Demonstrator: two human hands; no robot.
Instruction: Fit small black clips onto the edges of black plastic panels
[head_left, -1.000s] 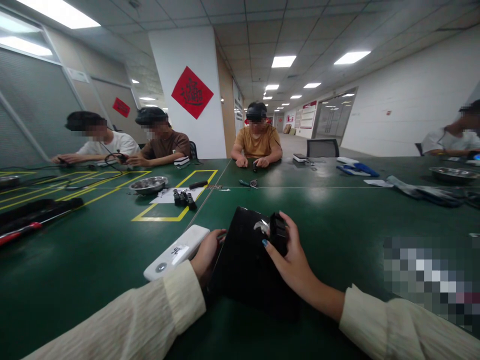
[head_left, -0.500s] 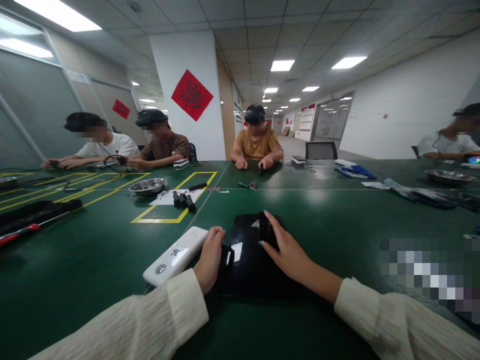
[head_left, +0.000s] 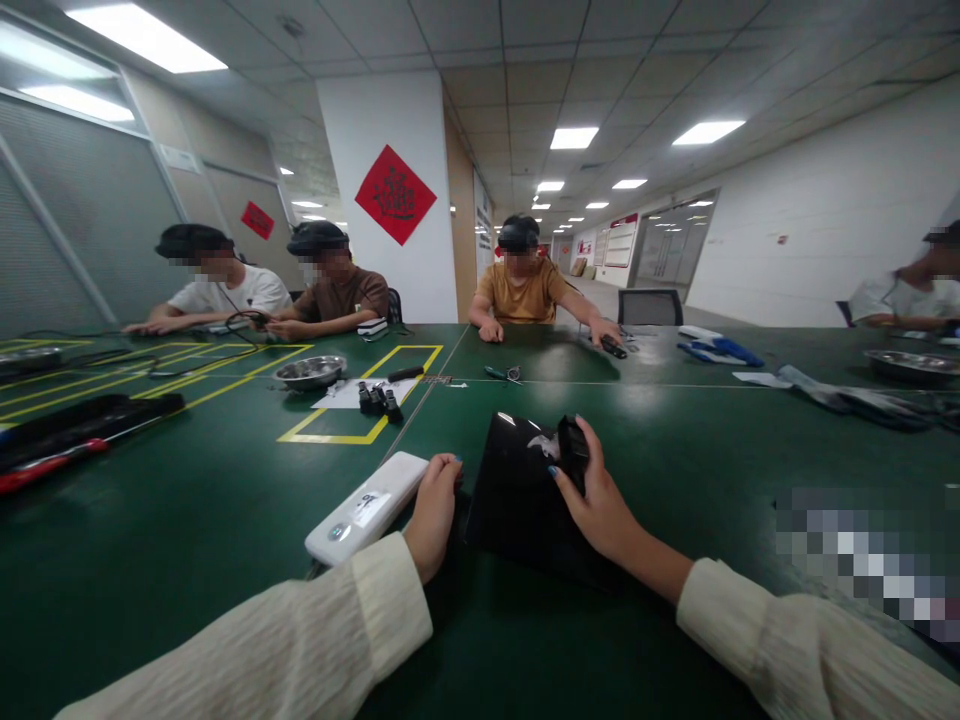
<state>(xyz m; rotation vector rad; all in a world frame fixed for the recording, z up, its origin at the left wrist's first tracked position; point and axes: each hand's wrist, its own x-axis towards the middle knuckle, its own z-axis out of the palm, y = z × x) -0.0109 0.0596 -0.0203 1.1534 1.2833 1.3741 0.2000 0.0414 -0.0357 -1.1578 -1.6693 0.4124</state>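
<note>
A glossy black panel (head_left: 510,490) lies in front of me, angled to the table, with light glinting off its far edge. At its right side my right hand (head_left: 600,500) is closed around a small black block-like part (head_left: 573,450). I cannot tell whether that part is joined to the panel. My left hand (head_left: 435,510) has its fingers curled together just left of the panel; whatever is inside them is hidden. Beside that hand is a white slab-like device (head_left: 367,510) with a paper label and a round button, partly covered by the hand.
Several small black parts (head_left: 381,402) sit on paper within yellow tape, near a metal bowl (head_left: 309,372). Pliers (head_left: 502,374) lie farther out. A red-handled tool (head_left: 56,465) rests at left; blue cloth (head_left: 720,350) lies at right. A person opposite reaches toward a dark object (head_left: 613,347).
The black panel has turned and tilted, and my right hand with the black part has moved slightly right. The person opposite has stretched an arm sideways. The camera view has shifted a little.
</note>
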